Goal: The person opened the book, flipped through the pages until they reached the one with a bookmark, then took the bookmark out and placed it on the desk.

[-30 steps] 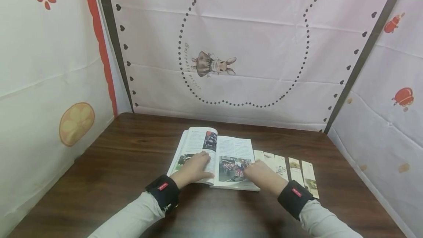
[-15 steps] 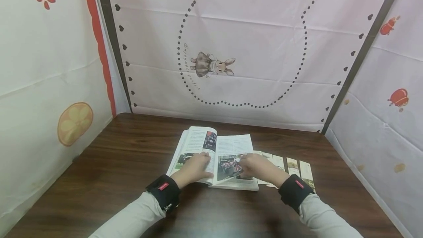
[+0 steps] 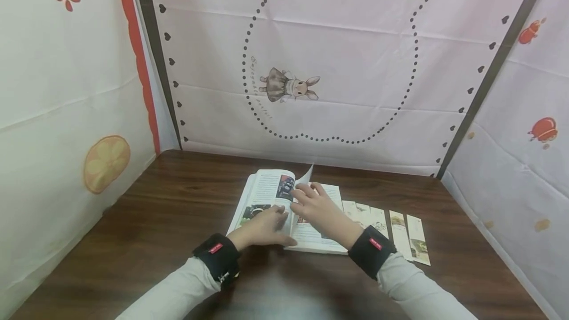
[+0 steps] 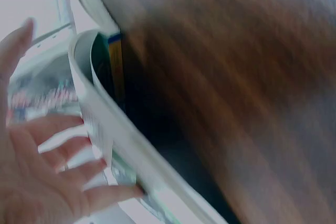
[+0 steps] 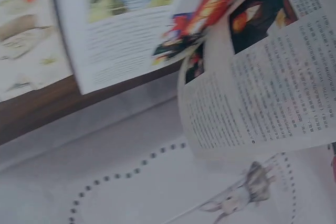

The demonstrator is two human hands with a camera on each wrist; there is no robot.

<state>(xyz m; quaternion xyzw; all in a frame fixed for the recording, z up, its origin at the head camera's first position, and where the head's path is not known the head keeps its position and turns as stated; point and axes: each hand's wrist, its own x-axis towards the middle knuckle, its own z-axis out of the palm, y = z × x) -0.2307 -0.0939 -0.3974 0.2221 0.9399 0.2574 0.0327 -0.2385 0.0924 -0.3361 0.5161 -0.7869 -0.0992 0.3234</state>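
An open book (image 3: 268, 186) lies on the wooden table, its left pages arching up toward the spine. My left hand (image 3: 261, 228) rests on the lower part of the left page, fingers extended and thumb near the bottom edge by the spine. One leaf (image 3: 304, 177) stands raised near the middle. Against it are the spread fingers of my right hand (image 3: 322, 214), which partly covers the right page. The right wrist view shows that leaf (image 5: 252, 87) bent, with print and a picture. In the left wrist view, the fingertips of my left hand (image 4: 47, 177) touch the pages.
Several illustrated paper strips (image 3: 418, 241) lie side by side right of the book, the nearest ones partly behind my right forearm. Printed cloth (image 3: 346, 88) walls in the table (image 3: 195, 181) at the back and both sides.
My right hand has moved left from the right page's outer edge, taking a leaf up and over toward the spine. Different content shows on the right page. My left hand stays nearly in place.
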